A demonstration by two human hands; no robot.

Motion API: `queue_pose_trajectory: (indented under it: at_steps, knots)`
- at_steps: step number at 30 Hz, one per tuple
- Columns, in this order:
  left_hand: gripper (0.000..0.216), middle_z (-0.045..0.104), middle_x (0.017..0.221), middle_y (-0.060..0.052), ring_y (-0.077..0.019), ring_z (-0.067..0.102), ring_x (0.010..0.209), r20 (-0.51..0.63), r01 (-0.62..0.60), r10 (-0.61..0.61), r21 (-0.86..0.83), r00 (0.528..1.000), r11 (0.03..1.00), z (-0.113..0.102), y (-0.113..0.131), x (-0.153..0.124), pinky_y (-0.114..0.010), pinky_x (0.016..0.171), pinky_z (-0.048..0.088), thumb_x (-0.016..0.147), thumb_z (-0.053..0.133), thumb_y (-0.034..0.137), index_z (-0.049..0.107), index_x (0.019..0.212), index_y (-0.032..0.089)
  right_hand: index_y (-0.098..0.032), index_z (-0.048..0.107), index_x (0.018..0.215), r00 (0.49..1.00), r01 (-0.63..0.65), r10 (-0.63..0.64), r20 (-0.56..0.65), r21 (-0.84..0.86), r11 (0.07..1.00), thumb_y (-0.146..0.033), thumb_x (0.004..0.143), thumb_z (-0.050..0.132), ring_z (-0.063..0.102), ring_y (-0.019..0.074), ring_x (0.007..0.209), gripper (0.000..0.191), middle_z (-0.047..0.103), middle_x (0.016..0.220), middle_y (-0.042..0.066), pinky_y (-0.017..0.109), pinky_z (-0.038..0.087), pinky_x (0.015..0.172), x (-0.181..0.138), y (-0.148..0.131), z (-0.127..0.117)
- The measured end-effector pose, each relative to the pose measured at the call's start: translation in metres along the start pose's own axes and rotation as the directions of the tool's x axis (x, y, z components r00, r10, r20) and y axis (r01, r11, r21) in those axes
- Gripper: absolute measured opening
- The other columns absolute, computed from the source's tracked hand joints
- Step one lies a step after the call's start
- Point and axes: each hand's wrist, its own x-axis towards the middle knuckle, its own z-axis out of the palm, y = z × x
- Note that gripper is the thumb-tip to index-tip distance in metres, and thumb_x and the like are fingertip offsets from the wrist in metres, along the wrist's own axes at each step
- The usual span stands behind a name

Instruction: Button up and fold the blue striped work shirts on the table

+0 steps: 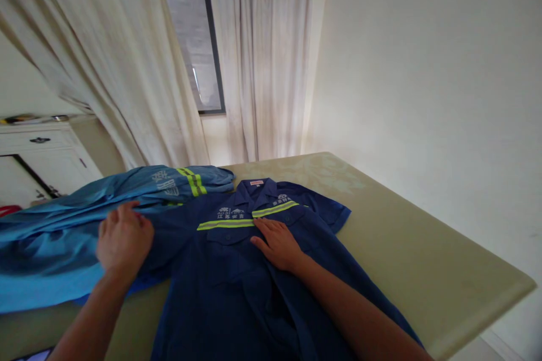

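A dark blue work shirt [237, 287] with a yellow-green reflective stripe lies front up and spread flat on the pale green table [402, 248]. My right hand [277, 243] rests flat on its chest just below the stripe, fingers stretched out. My left hand [123, 240] sits at the shirt's left sleeve, fingers curled onto the fabric where it meets a lighter blue garment [63, 237]; I cannot make out which cloth they pinch.
The light blue garment with a reflective band is heaped on the table's left side. White curtains [262, 56] and a window stand behind the table. A white cabinet [38, 158] is at the far left, a plain wall on the right.
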Motion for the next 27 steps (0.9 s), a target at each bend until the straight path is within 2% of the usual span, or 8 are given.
queue_pose_trajectory:
  at_steps: [3, 7, 10, 14, 19, 23, 25, 27]
  knots:
    - [0.042, 0.070, 0.120, -0.014, -0.0290, 0.065, 0.113, 0.097, -0.429, 0.452, -0.196, 0.886, 0.882, 0.020, 0.060, -0.037, -0.042, 0.105, 0.049, 0.100, 0.036, 0.035, 0.063, 0.124, 0.014, -0.021, 0.050, 0.153, 1.000, 0.017, -0.017, -0.008, -0.018, 1.000, -0.059, 0.107, 0.036, 0.045, 0.0264, 0.146, 0.061, 0.051, 0.157, 0.011, 0.044, 0.030, 0.122, 0.003, -0.003, 0.003]
    - [0.050, 0.063, 0.143, -0.014, -0.0295, 0.060, 0.131, 0.303, -0.538, 0.634, -0.346, 0.711, 0.769, 0.065, 0.141, -0.074, -0.045, 0.114, 0.043, 0.105, 0.035, 0.042, 0.061, 0.139, 0.017, -0.022, 0.054, 0.149, 0.990, -0.092, 0.080, -0.118, -0.103, 0.990, -0.046, 0.109, 0.036, 0.047, 0.0256, 0.144, 0.051, 0.053, 0.155, 0.011, 0.042, 0.032, 0.120, 0.006, 0.019, -0.012]
    - [0.061, 0.045, 0.162, -0.014, -0.0335, 0.044, 0.148, 0.346, -0.548, 0.655, -0.364, 0.671, 0.753, 0.097, 0.165, -0.079, -0.053, 0.121, 0.034, 0.105, 0.035, 0.054, 0.048, 0.154, 0.021, -0.019, 0.053, 0.149, 0.905, -0.359, 0.268, -0.330, -0.257, 0.897, -0.044, 0.104, 0.048, 0.039, 0.0317, 0.148, 0.052, 0.044, 0.161, 0.015, 0.048, 0.027, 0.121, -0.002, 0.066, -0.043]
    - [0.063, 0.036, 0.167, -0.011, -0.0327, 0.036, 0.153, 0.355, -0.584, 0.694, -0.376, 0.626, 0.719, 0.123, 0.168, -0.065, -0.055, 0.122, 0.029, 0.104, 0.034, 0.061, 0.044, 0.157, 0.029, -0.014, 0.059, 0.141, 0.687, -0.703, 0.573, -0.446, -0.209, 0.680, -0.048, 0.098, 0.057, 0.049, 0.0386, 0.136, 0.055, 0.055, 0.148, 0.022, 0.053, 0.036, 0.110, -0.025, 0.136, -0.080]
    - [0.048, 0.056, 0.153, -0.012, -0.0266, 0.051, 0.140, 0.234, -0.597, 0.713, -0.411, 0.661, 0.689, 0.125, 0.174, -0.054, -0.045, 0.118, 0.037, 0.106, 0.036, 0.040, 0.056, 0.144, 0.020, -0.017, 0.071, 0.116, 0.656, -0.725, 0.622, -0.428, -0.127, 0.677, -0.036, 0.098, 0.051, 0.059, 0.0307, 0.113, 0.032, 0.066, 0.123, 0.017, 0.044, 0.043, 0.096, -0.035, 0.169, -0.088]
    - [0.036, 0.068, 0.125, -0.014, -0.0272, 0.062, 0.118, 0.105, -0.639, 0.734, -0.420, 0.671, 0.644, 0.107, 0.171, -0.064, -0.043, 0.107, 0.044, 0.103, 0.038, 0.027, 0.065, 0.125, 0.017, -0.017, 0.070, 0.117, 0.491, -0.793, 0.557, -0.670, -0.080, 0.603, -0.026, 0.098, 0.049, 0.055, 0.0327, 0.117, 0.030, 0.064, 0.125, 0.018, 0.048, 0.036, 0.103, -0.027, 0.162, -0.096]
    - [0.031, 0.071, 0.110, -0.011, -0.0253, 0.066, 0.107, 0.112, -0.628, 0.734, -0.443, 0.669, 0.640, 0.095, 0.169, -0.071, -0.039, 0.098, 0.048, 0.102, 0.038, 0.025, 0.066, 0.114, 0.018, -0.017, 0.067, 0.122, 0.535, -0.718, 0.435, -0.725, -0.119, 0.686, -0.027, 0.099, 0.048, 0.051, 0.0332, 0.122, 0.031, 0.062, 0.130, 0.018, 0.047, 0.033, 0.106, -0.021, 0.145, -0.099]
    - [0.026, 0.073, 0.097, -0.008, -0.0231, 0.069, 0.093, 0.196, -0.583, 0.723, -0.470, 0.663, 0.662, 0.084, 0.171, -0.076, -0.035, 0.085, 0.049, 0.101, 0.040, 0.026, 0.065, 0.107, 0.021, -0.017, 0.067, 0.116, 0.725, -0.519, 0.314, -0.614, -0.187, 0.834, -0.035, 0.102, 0.047, 0.055, 0.0299, 0.114, 0.030, 0.066, 0.121, 0.016, 0.041, 0.037, 0.101, -0.016, 0.116, -0.097]
